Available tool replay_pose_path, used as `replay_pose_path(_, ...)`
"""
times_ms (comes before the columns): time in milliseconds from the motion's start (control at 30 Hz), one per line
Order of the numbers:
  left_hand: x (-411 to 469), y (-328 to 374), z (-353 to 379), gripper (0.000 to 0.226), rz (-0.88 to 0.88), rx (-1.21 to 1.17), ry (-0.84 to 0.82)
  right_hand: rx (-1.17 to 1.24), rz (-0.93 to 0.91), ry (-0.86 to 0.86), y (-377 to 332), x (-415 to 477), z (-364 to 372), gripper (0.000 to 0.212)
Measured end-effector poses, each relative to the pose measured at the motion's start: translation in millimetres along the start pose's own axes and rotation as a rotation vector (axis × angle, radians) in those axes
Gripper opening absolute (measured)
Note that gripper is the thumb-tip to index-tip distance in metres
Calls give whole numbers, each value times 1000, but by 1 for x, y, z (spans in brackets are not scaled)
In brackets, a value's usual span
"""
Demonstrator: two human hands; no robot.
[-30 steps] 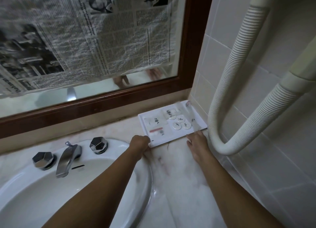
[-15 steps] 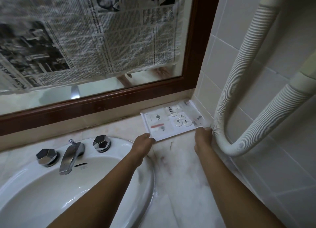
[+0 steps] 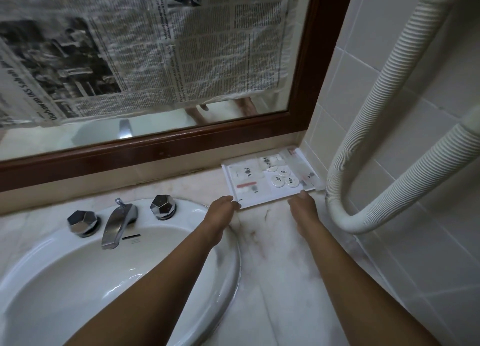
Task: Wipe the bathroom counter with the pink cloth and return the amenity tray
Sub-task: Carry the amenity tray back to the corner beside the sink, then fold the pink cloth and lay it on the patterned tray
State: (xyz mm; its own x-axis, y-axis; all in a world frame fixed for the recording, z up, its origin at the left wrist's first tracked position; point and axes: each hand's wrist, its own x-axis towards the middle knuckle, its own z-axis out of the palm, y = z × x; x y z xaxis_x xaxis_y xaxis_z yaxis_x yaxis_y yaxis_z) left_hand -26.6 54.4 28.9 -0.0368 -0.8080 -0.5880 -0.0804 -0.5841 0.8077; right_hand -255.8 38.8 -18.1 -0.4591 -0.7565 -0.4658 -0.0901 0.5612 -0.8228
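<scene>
While amenity tray [image 3: 262, 202] lies by hose [image 3: 335, 205] | left hand [image 3: 222, 212] fingers pinch corner | right hand [image 3: 304, 210] fingers unclear
</scene>
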Motion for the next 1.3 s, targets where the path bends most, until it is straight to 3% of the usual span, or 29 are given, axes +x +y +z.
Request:
replay_pose_path(100, -14, 0, -15, 39, 38, -1, 15, 6, -28, -25, -1, -23, -7, 59)
replay_pose_path(200, -34, 1, -43, 25, 75, -19, 3, 81, -67, -62, 4, -49, -10, 51)
replay_pose_path(367, -91, -17, -114, 23, 114, -96, 96, 171, -44, -174, 14, -105, -7, 31)
replay_pose_path(567, -187, -78, -213, 24, 94, -197, 266, 132, -106, -328, 12, -195, 36, 23)
replay_pose_path(967, -372, -233, -397, 20, 36, -363, 628, -260, -305, -790, 41, -396, 227, 23)
replay_pose_path(1300, -462, -363, -562, 18, -92, -153, 879, -573, -576, -989, 83, -574, 419, 27)
